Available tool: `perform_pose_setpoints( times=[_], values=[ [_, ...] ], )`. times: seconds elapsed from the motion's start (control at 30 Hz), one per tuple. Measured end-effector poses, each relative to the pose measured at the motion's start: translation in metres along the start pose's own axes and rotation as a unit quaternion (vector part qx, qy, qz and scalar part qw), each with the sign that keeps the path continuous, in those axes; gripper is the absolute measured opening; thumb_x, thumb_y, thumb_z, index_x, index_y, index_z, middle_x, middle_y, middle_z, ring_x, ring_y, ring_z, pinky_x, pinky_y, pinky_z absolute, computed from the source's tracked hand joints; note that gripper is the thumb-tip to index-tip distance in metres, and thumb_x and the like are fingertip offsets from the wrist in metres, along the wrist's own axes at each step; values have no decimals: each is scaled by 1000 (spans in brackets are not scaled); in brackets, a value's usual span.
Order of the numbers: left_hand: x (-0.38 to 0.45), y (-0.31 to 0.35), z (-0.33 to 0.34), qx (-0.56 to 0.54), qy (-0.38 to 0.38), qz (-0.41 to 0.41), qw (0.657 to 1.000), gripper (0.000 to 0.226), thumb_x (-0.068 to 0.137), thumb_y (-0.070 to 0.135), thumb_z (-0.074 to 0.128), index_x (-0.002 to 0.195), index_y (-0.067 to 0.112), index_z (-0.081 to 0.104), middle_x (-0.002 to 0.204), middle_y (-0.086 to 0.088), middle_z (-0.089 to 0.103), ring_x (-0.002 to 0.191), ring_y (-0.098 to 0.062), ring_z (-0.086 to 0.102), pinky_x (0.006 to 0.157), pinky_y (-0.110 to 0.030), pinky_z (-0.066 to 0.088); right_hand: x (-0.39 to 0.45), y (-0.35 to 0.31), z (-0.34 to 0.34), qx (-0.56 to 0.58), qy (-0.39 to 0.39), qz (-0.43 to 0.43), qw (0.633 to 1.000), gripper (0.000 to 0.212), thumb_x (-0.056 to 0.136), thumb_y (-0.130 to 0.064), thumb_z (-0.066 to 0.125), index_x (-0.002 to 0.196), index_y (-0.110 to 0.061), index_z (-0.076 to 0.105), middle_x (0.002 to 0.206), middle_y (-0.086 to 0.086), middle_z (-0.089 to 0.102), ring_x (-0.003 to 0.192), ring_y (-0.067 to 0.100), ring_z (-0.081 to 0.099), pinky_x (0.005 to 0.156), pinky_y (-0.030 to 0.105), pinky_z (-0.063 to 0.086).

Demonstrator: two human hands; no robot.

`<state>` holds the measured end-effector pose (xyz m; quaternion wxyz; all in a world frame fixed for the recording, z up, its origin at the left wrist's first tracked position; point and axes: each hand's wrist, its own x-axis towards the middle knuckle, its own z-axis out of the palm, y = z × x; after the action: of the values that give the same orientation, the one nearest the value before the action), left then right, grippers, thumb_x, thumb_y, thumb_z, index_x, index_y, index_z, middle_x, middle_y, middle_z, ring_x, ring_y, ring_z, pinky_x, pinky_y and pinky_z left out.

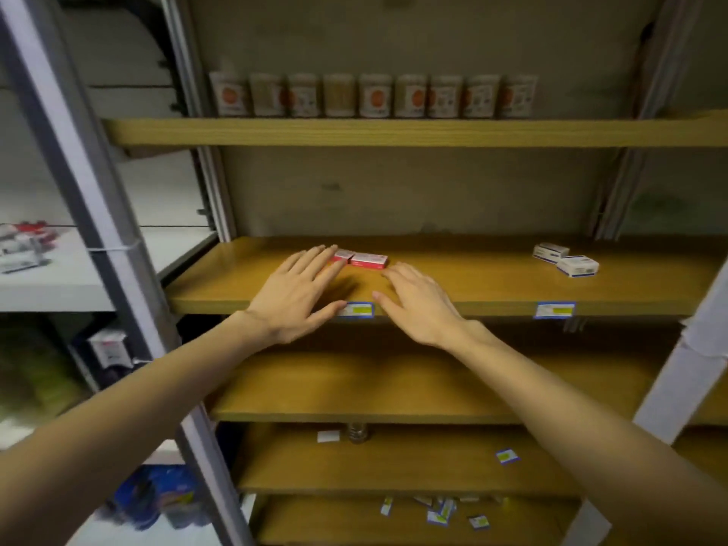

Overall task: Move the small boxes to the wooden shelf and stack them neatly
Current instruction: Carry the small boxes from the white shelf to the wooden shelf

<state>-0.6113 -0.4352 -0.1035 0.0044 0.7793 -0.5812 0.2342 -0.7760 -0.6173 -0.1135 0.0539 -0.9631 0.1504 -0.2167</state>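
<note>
Reaching left hand (pixel 298 294): fingers straight and spread, tips at the red boxes (pixel 360 258).
Red boxes: side by side on the wooden shelf (pixel 472 285).
Right hand (pixel 419 305): fingers straight, holding nothing.
White boxes (pixel 566 260): far right, same shelf.

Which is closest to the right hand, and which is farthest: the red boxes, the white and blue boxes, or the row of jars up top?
From the right hand:
1. Red boxes, on the same shelf, just past its fingers.
2. White and blue boxes, far along that shelf to the right.
3. Row of jars, on the shelf above, at the back.
</note>
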Motion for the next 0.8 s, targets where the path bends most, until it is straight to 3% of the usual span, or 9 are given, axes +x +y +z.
perform_pose_setpoints(
  times=[0.13,0.2,0.27,0.33,0.5,0.63,0.8],
  values=[
    [-73,-56,-10,28,25,-25,999,66,103,59,31,156,20,32,163,-7,32,148,-26,32,120,-42,25,14,-84,20,-9,-23,-87,996,56,104,-53,42,147,-17,48,150,4,51,139,21,46,115,41,39],
    [-108,-85,-19,52,73,-25,996,54,102,49,39,143,16,51,146,-9,53,130,-28,52,105,-44,39,22,-124,30,-8,-15,-122,992,51,105,-52,41,140,-18,55,140,2,59,130,19,53,108,41,44],
    [-140,-116,-30,56,136,-79,986,46,99,42,44,131,12,59,129,-10,63,112,-31,59,91,-44,41,32,-164,41,2,-7,-150,989,47,105,-49,40,134,-18,60,130,1,65,121,19,57,101,40,47],
    [-169,-149,-40,52,161,-146,975,43,98,39,44,128,12,58,123,-9,63,106,-31,58,88,-44,40,44,-201,51,24,-12,-175,984,45,105,-46,42,134,-17,60,129,1,64,120,19,57,100,40,48],
    [-224,-220,-43,81,115,-227,964,44,100,43,38,125,14,59,122,-7,62,108,-29,57,92,-45,39,80,-284,78,104,-24,-238,965,39,105,-34,47,136,-13,59,131,3,64,121,19,57,101,37,49],
    [-241,-263,-31,81,50,-296,951,55,101,53,33,137,16,51,141,-9,53,127,-29,49,107,-47,35,105,-346,102,123,-42,-283,950,38,104,-26,49,138,-10,54,137,8,57,129,23,50,104,43,47],
    [-249,-310,-16,96,9,-340,935,62,104,58,25,151,20,36,160,-11,35,145,-29,34,119,-46,24,146,-403,121,93,-50,-295,950,54,101,-24,50,149,-2,39,157,17,36,152,31,18,124,44,21]
  ],
)
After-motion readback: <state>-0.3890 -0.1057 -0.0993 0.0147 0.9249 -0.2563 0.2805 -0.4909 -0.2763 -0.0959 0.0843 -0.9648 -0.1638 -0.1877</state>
